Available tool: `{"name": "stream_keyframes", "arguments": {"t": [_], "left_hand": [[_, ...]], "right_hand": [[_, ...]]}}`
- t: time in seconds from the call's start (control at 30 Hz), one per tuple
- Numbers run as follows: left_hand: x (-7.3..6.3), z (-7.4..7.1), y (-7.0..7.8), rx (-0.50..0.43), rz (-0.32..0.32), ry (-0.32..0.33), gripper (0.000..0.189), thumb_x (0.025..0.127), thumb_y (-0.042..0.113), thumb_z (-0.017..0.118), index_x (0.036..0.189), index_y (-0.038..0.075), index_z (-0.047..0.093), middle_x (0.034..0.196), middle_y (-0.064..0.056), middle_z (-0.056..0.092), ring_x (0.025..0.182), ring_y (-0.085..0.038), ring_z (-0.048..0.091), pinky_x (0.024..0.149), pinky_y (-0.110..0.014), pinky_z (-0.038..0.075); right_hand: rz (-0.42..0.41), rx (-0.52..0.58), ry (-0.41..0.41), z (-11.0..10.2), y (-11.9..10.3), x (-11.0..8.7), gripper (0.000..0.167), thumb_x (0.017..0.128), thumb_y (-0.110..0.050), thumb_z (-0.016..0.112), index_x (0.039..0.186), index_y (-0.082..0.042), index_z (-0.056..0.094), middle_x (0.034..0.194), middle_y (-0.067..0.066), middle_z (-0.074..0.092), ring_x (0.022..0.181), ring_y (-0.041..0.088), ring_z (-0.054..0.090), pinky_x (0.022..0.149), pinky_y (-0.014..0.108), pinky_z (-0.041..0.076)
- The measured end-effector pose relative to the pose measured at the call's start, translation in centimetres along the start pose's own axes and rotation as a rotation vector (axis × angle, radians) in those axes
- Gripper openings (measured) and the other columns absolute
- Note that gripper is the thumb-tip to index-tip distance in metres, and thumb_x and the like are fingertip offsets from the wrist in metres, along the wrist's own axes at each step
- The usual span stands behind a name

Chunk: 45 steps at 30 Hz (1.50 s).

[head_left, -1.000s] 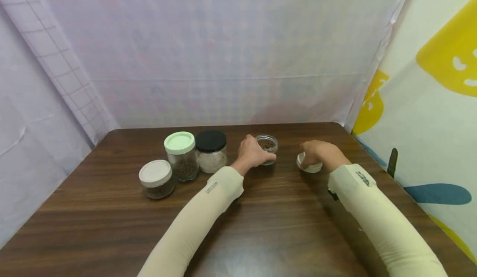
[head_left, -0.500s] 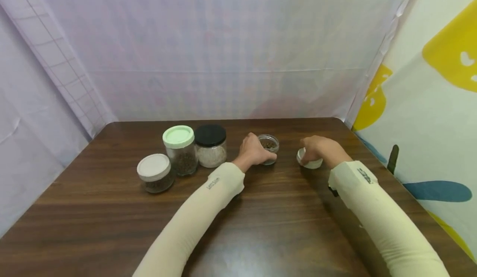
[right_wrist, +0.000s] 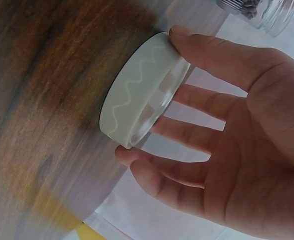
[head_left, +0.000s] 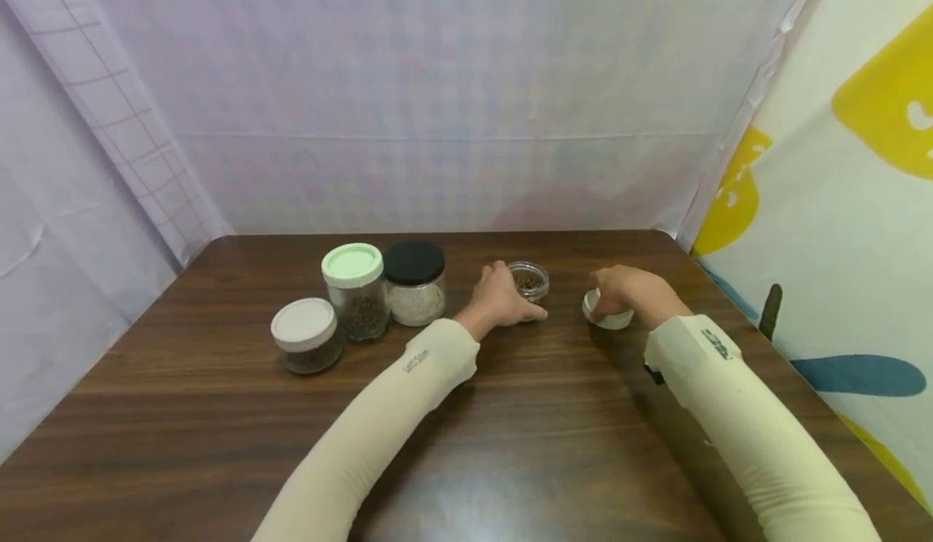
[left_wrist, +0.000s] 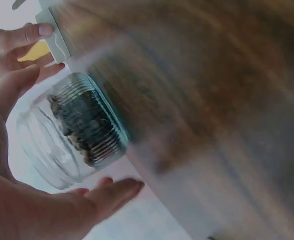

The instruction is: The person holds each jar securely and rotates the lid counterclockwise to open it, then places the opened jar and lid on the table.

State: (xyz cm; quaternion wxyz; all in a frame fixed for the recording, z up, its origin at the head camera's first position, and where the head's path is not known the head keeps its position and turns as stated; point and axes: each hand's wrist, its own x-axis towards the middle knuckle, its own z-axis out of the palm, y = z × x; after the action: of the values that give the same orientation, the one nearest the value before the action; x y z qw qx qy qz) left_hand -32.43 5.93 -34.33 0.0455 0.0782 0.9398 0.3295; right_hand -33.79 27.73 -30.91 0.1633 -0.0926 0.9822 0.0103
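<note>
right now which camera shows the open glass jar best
Left wrist view: the open glass jar looks largest, nearly whole. Head: partly behind the left hand. Right wrist: cut off at the top edge.

The left sleeve (head_left: 386, 420) apparently reads "Let's Slim"; right sleeve (head_left: 751, 420) illegible.

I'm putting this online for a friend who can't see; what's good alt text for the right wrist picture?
A right hand holds a pale lid by its edge on a wooden table. A wavy line runs along the lid's side, and part of a glass jar shows in the upper right corner.
</note>
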Motion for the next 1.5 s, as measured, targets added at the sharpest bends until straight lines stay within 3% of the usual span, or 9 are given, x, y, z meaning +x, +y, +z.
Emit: {"name": "stream_keyframes", "arguments": {"t": [0.1, 0.23, 0.33, 0.4, 0.47, 0.6, 0.73, 1.1, 1.5], "left_hand": [[-0.7, 0.0, 0.3, 0.052, 0.045, 0.021, 0.119, 0.077, 0.053, 0.085, 0.16, 0.004, 0.016, 0.162, -0.022, 0.024, 0.14, -0.04, 0.042, 0.112, -0.047, 0.043], [-2.5, -0.8, 0.6, 0.157, 0.199, 0.08, 0.114, 0.079, 0.063, 0.077, 0.16, 0.006, 0.021, 0.158, -0.018, 0.028, 0.145, -0.033, 0.034, 0.113, -0.045, 0.043], [-4.0, -2.3, 0.8, 0.215, 0.316, 0.143, 0.101, 0.085, 0.064, 0.07, 0.158, 0.008, 0.028, 0.159, -0.014, 0.028, 0.147, -0.03, 0.029, 0.114, -0.045, 0.041], [-4.7, -3.8, 0.9, 0.244, 0.346, 0.188, 0.092, 0.089, 0.064, 0.066, 0.156, 0.01, 0.033, 0.159, -0.013, 0.029, 0.147, -0.03, 0.029, 0.117, -0.049, 0.036], [-5.1, -5.4, 0.8, 0.266, 0.328, 0.231, 0.086, 0.091, 0.062, 0.064, 0.154, 0.01, 0.037, 0.158, -0.014, 0.031, 0.148, -0.033, 0.028, 0.12, -0.058, 0.027], [-4.7, -8.2, -0.2, 0.306, 0.195, 0.278, 0.083, 0.093, 0.064, 0.06, 0.153, 0.011, 0.039, 0.159, -0.018, 0.03, 0.151, -0.042, 0.021, 0.118, -0.073, 0.01], [-3.7, -9.6, -2.0, 0.399, 0.102, 0.276, 0.087, 0.093, 0.063, 0.06, 0.156, 0.008, 0.034, 0.162, -0.023, 0.022, 0.152, -0.051, 0.011, 0.117, -0.073, 0.013], [-1.9, -8.7, -5.0, 0.668, -0.009, 0.196, 0.109, 0.089, 0.07, 0.06, 0.161, 0.003, 0.013, 0.162, -0.039, 0.006, 0.143, -0.068, 0.007, 0.12, -0.066, 0.018], [-1.0, -7.5, -6.0, 0.777, -0.059, 0.211, 0.109, 0.088, 0.072, 0.06, 0.161, 0.003, 0.017, 0.156, -0.042, 0.023, 0.134, -0.061, 0.041, 0.11, -0.063, 0.039]], "right_hand": [[0.022, -0.001, -0.023, 0.1, 0.0, 0.0, 0.083, 0.087, -0.033, 0.075, 0.152, 0.004, 0.038, 0.143, 0.031, 0.051, 0.12, 0.041, 0.057, 0.096, 0.054, 0.05], [0.051, 0.019, -0.057, 0.2, 0.1, -0.3, 0.089, 0.09, -0.036, 0.074, 0.156, 0.003, 0.029, 0.151, 0.033, 0.041, 0.131, 0.047, 0.05, 0.101, 0.059, 0.046], [0.054, 0.058, -0.057, 0.2, 0.3, -0.8, 0.094, 0.089, -0.043, 0.074, 0.157, 0.002, 0.026, 0.154, 0.033, 0.036, 0.134, 0.049, 0.045, 0.103, 0.061, 0.044], [0.032, 0.068, -0.039, 0.0, 0.6, -1.2, 0.095, 0.091, -0.047, 0.072, 0.156, 0.004, 0.026, 0.154, 0.034, 0.036, 0.136, 0.051, 0.043, 0.104, 0.063, 0.042], [0.008, 0.075, -0.01, -0.5, 0.8, -1.7, 0.095, 0.092, -0.05, 0.069, 0.156, 0.005, 0.026, 0.154, 0.035, 0.035, 0.138, 0.052, 0.039, 0.107, 0.065, 0.039], [-0.048, 0.085, 0.057, -1.6, 1.0, -3.2, 0.086, 0.097, -0.051, 0.064, 0.154, 0.004, 0.031, 0.153, 0.037, 0.034, 0.14, 0.055, 0.035, 0.108, 0.068, 0.036], [-0.115, 0.105, 0.125, -2.7, 0.9, -5.0, 0.079, 0.097, -0.051, 0.062, 0.151, 0.002, 0.038, 0.151, 0.036, 0.037, 0.136, 0.054, 0.039, 0.105, 0.066, 0.039], [-0.164, 0.124, 0.307, -5.6, 0.0, -10.1, 0.08, 0.096, -0.056, 0.061, 0.152, -0.002, 0.039, 0.152, 0.034, 0.035, 0.137, 0.054, 0.038, 0.106, 0.069, 0.035], [-0.201, 0.117, 0.347, -6.3, -1.8, -12.0, 0.078, 0.097, -0.057, 0.06, 0.152, -0.007, 0.039, 0.153, 0.029, 0.037, 0.134, 0.049, 0.046, 0.105, 0.066, 0.04]]}}
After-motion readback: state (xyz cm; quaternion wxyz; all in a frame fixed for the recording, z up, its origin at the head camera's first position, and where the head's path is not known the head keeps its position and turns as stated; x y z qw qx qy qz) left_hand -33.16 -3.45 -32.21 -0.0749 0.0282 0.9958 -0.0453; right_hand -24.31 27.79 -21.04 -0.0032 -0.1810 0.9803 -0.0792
